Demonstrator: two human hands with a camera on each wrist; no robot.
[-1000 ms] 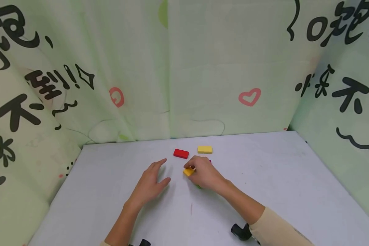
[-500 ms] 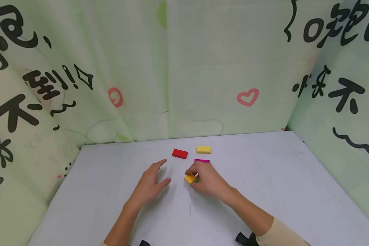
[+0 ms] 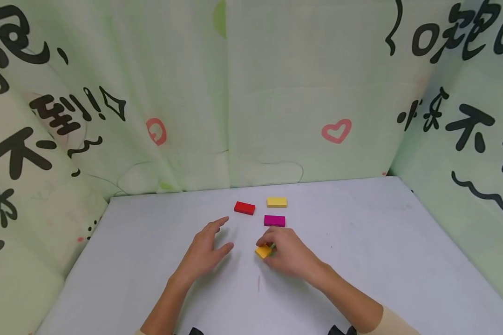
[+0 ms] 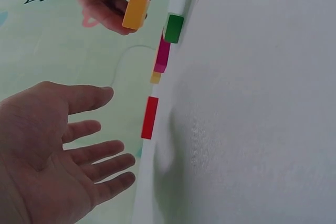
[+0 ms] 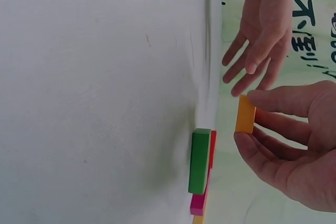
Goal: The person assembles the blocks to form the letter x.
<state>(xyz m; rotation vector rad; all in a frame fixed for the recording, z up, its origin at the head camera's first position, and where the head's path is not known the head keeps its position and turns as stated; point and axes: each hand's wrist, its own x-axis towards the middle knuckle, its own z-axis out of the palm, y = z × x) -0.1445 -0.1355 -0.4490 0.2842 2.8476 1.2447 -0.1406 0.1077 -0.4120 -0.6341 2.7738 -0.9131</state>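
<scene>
Our right hand, pinching orange block, partly hides green block | left hand splayed, empty | magenta oblong beyond

Held block: shows plain orange-yellow
Near block: shows plain green
Middle block: shows plain magenta
Left block: shows plain red
Far block: shows plain yellow
Table: looks white, bears a faint reddish streak
Curtain: looks pale green, bears black lettering, pinkish-red heart outlines, brighter green patches
Sleeve: looks beige

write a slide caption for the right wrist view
Right hand pinches an orange block above the white table, where a green block rests; left hand beyond.
</scene>
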